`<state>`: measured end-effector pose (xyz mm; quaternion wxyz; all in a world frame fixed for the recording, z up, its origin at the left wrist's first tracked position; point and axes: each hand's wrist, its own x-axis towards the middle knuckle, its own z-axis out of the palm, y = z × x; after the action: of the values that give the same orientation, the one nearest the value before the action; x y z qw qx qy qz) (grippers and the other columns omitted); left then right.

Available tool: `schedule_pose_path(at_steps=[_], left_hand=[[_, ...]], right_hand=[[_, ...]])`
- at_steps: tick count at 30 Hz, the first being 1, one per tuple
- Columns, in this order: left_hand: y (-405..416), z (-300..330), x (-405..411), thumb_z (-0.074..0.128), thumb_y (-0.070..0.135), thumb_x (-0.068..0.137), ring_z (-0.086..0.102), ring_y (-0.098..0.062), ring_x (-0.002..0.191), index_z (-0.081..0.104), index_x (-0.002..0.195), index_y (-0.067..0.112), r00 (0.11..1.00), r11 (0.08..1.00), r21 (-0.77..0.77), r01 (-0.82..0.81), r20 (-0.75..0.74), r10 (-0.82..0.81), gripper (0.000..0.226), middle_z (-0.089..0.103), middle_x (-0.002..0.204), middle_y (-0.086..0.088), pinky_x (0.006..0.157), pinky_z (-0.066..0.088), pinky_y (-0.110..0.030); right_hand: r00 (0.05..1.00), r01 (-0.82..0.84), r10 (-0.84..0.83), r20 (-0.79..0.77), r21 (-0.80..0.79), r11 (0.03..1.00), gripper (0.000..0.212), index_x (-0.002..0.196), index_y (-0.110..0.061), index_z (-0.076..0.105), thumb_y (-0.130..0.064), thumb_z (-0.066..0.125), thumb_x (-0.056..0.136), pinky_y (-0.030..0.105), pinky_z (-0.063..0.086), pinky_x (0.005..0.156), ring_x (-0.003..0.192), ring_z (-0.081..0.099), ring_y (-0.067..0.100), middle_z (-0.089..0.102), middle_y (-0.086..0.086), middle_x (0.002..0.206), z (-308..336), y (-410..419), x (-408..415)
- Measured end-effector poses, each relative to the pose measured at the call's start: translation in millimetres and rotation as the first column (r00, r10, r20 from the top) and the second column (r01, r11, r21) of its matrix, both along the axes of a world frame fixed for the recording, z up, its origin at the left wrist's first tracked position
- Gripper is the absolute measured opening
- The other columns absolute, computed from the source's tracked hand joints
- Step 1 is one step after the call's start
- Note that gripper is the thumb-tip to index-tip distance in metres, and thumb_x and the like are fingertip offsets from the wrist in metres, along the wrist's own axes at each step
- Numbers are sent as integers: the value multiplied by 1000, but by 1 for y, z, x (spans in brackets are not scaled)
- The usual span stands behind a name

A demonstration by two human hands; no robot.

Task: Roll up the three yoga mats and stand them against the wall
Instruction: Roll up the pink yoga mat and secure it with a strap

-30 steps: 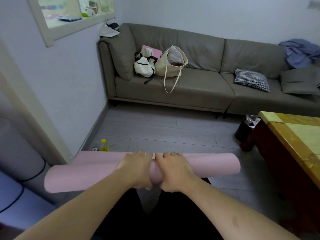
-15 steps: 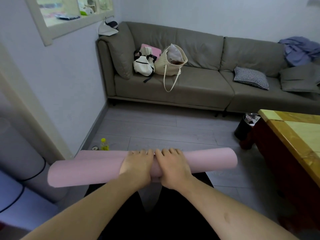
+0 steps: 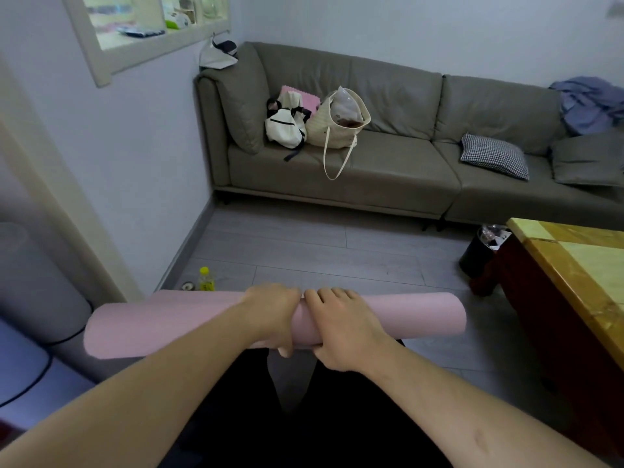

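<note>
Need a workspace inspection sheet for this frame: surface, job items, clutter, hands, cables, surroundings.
Surface: grey plank floor.
Job's things: one pink yoga mat, rolled, held level; other mats not seen.
Clutter: yellow bottle by the left wall; black bin beside the wooden table.
Hands: left hand and right hand grip the roll mid-length, side by side.
Cables: black cable at lower left.
Surroundings: grey sofa with bags and checked cushion.

Rolled mat (image 3: 175, 327) lay crosswise before the person, both hands side by side at its middle. Bottle (image 3: 206, 279) sat behind its left part, by the wall. Sofa (image 3: 398, 170) stood beyond; worktop (image 3: 574, 251) right.
</note>
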<state>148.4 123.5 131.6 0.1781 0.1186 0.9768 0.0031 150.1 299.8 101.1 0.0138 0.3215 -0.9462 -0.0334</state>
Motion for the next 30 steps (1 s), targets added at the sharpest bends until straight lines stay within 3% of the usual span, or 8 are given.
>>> schedule_pose_path(at_steps=[2, 4, 10, 13, 18, 21, 25, 30], left_hand=[[0, -1, 2, 89, 43, 57, 64, -18, 74, 56, 118, 26, 994, 999, 39, -6, 112, 2, 71, 63, 84, 8, 75, 59, -35], [0, -4, 5, 88, 47, 57, 64, -17, 79, 55, 123, 29, 993, 999, 41, -22, 120, 17, 76, 62, 88, 11, 82, 60, -38], [15, -36, 24, 80, 48, 75, 59, -27, 120, 43, 136, 23, 974, 993, -80, -86, -217, 67, 76, 59, 132, -4, 97, 45, -41], [15, -38, 23, 78, 48, 75, 62, -25, 114, 46, 132, 23, 967, 994, -75, -83, -246, 62, 70, 63, 127, -2, 91, 50, -39], [6, -16, 2, 85, 53, 57, 70, -20, 94, 59, 117, 29, 996, 996, 1, -90, -21, 90, 70, 70, 103, 6, 74, 55, -31], [10, -20, 6, 84, 53, 63, 67, -22, 105, 53, 124, 26, 992, 995, 3, -100, -77, 100, 74, 65, 113, 2, 85, 54, -35], [20, -41, 30, 77, 46, 81, 58, -27, 121, 41, 132, 20, 940, 992, -98, -73, -338, 36, 67, 58, 132, -5, 101, 43, -41], [13, -29, 17, 82, 52, 74, 63, -24, 117, 47, 126, 25, 970, 995, -25, -100, -225, 92, 69, 64, 127, 0, 92, 46, -37]], right_hand=[[999, 5, -7, 51, 39, 999, 78, 125, -22, 46, -49, 89, 66, 42, 48, 97, 105, 61, 27, 62, 1, 117, 0, -1, 4], [998, 31, -34, 62, 50, 998, 76, 122, -23, 45, -48, 90, 66, 41, 48, 93, 103, 61, 27, 62, 1, 115, -3, -4, 5], [992, 68, -74, 105, 58, 996, 64, 117, -24, 50, -48, 83, 67, 39, 44, 78, 97, 67, 29, 67, 3, 106, 1, -12, -13], [992, 67, -68, 102, 16, 998, 63, 116, -23, 50, -46, 83, 67, 39, 46, 84, 99, 66, 29, 66, 3, 108, -1, -12, -12], [995, 66, -69, -68, -47, 997, 77, 121, -22, 50, -45, 87, 57, 42, 47, 93, 97, 62, 29, 64, 3, 107, -27, -3, 2], [993, 89, -92, -71, -36, 995, 74, 118, -22, 49, -46, 87, 58, 42, 47, 90, 97, 63, 29, 65, 2, 105, -28, -7, -4], [997, 79, -79, -7, -21, 997, 71, 116, -23, 50, -57, 85, 64, 43, 46, 93, 103, 63, 29, 67, 3, 112, -18, -10, -12], [998, 54, -57, -39, -82, 995, 74, 116, -22, 50, -59, 85, 62, 42, 46, 91, 99, 61, 28, 65, 2, 107, -22, -6, -9]])
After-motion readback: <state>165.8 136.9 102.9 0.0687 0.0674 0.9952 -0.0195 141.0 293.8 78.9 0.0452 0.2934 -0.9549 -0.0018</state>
